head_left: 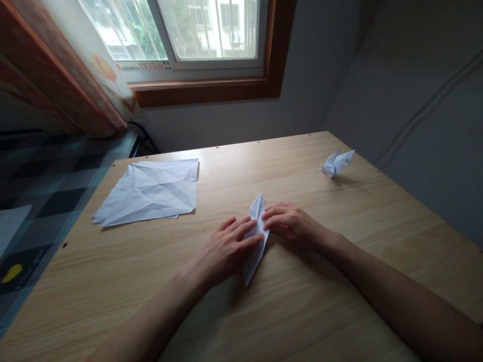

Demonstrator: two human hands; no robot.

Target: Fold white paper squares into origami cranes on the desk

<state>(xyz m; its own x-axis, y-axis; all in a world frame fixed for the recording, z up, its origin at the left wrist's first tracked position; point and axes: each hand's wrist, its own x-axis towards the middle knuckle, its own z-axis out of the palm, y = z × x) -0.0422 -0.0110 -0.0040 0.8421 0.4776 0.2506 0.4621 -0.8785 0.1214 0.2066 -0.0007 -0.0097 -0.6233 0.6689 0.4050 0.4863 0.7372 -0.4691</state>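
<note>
A white sheet of paper folded into a long, narrow diamond (255, 261) lies on the wooden table, its points facing away from and toward me. My left hand (230, 246) rests over its left side, fingers spread and laid flat on the paper. At the right edge, the fingers of my right hand (292, 223) are bent and close together, with their tips on the paper; the thumb is partly hidden beneath them. Both hands cover the middle of the folded shape.
Several creased white paper sheets (162, 191) lie stacked at the table's left. A folded paper crane (337, 163) stands near the far right edge of the table (264, 161). A checked cloth (49, 181) covers a surface on the left, below a curtain (71, 65) and window.
</note>
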